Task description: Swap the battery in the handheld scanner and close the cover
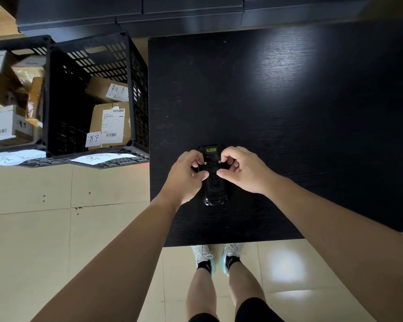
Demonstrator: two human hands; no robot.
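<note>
Both forearms reach out over the black table (289, 112); left hand (186, 175) and right hand (244, 170), fingers curled, pinch the handheld scanner (214, 182) lying back-up between them.

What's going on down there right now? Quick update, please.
Left hand and right hand both on the handheld scanner, fingers at its two small fasteners. Scanner lying back-up on the black table. No spare battery in sight.

Parcel depot, black crates (96, 94) of labelled cardboard parcels (109, 123), tiled floor (56, 228)
</note>
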